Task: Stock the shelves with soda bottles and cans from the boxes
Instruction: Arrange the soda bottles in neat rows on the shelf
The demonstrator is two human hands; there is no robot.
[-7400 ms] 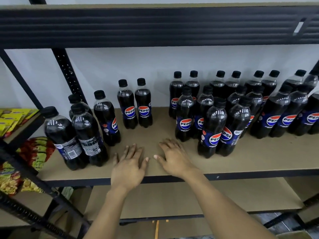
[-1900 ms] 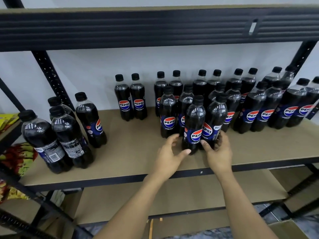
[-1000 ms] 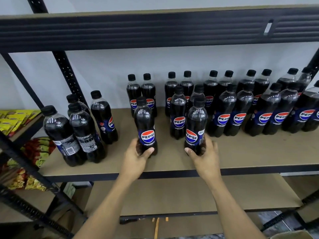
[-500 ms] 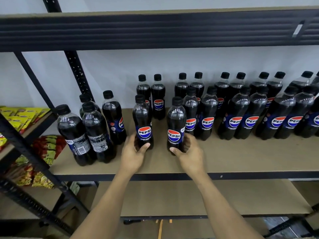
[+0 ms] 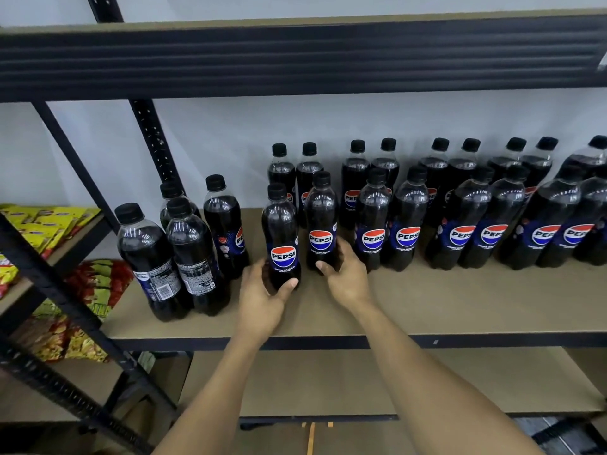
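Note:
Several dark Pepsi bottles stand in two rows on the brown shelf board (image 5: 443, 300). My left hand (image 5: 259, 297) grips the base of one upright Pepsi bottle (image 5: 281, 234) in front of the back row. Just to its right, my right hand (image 5: 346, 277) grips the lower part of a second Pepsi bottle (image 5: 322, 221), which stands next to the front row (image 5: 407, 221). A loose group of bottles (image 5: 174, 257) stands at the shelf's left end, some with labels turned away.
A black shelf beam (image 5: 295, 57) runs overhead. A black perforated upright (image 5: 152, 142) stands behind the left bottles. Yellow and red snack packets (image 5: 42, 224) fill the neighbouring rack at left. A lower brown shelf (image 5: 361, 382) lies under my arms.
Both hands took a bottle from the front cluster and slid the pair leftward and back; they now stand in line with the front row, below the leftmost back pair.

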